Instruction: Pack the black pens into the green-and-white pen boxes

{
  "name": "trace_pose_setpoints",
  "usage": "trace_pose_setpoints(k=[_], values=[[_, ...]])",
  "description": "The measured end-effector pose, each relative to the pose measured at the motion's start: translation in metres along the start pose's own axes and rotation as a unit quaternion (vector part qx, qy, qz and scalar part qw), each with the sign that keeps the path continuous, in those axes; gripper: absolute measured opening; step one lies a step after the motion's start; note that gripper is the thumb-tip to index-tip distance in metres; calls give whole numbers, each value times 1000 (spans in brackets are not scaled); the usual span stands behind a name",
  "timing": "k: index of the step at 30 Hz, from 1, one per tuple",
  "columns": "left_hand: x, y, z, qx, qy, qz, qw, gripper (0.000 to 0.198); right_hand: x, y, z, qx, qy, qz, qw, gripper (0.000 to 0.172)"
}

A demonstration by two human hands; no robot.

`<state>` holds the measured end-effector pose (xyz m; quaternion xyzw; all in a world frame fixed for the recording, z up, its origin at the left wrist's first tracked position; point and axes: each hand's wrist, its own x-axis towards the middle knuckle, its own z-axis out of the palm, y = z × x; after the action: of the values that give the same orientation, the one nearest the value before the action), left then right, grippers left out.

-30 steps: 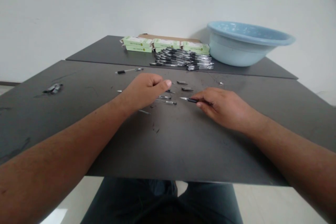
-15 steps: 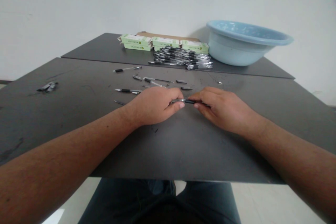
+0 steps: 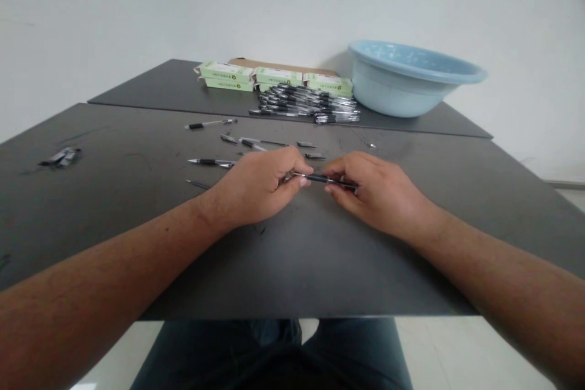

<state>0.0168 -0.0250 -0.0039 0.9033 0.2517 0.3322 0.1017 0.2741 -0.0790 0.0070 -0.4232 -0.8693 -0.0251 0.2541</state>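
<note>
Held level between my hands is a pen with a black grip. My left hand pinches its silvery tip end between thumb and forefinger. At the other end, my right hand has its fingers around the barrel, part of which shows in the gap between thumb and fingers. Beyond my left hand lie loose pen parts: a pen with a dark grip, another pen, a thin refill, and pen caps. My left hand partly covers some of them.
At the back of the dark table a heap of pens lies before stacked green boxes. A blue basin stands to their right. A crumpled dark and clear scrap lies far left.
The whole view has shifted slightly. My right fingers have loosened and opened a little, so more of the pen's barrel shows. My left hand keeps its pinch on the tip end.
</note>
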Motion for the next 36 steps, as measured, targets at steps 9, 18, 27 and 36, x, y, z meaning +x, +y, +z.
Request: trace_pose_setpoints(k=[9, 18, 27, 36], values=[[0, 1, -1, -31, 25, -16, 999, 7, 1, -2, -6, 34, -15, 39, 999, 15], [1, 3, -3, -40, 11, -37, 998, 7, 1, 3, -7, 48, -31, 40, 998, 18], [1, 4, -4, -43, 6, -36, 998, 6, 2, 1, -8, 54, -51, 42, 996, 22], [1, 4, -4, -49, 6, -44, 998, 6, 1, 3, -6, 50, -44, 34, 997, 17]])
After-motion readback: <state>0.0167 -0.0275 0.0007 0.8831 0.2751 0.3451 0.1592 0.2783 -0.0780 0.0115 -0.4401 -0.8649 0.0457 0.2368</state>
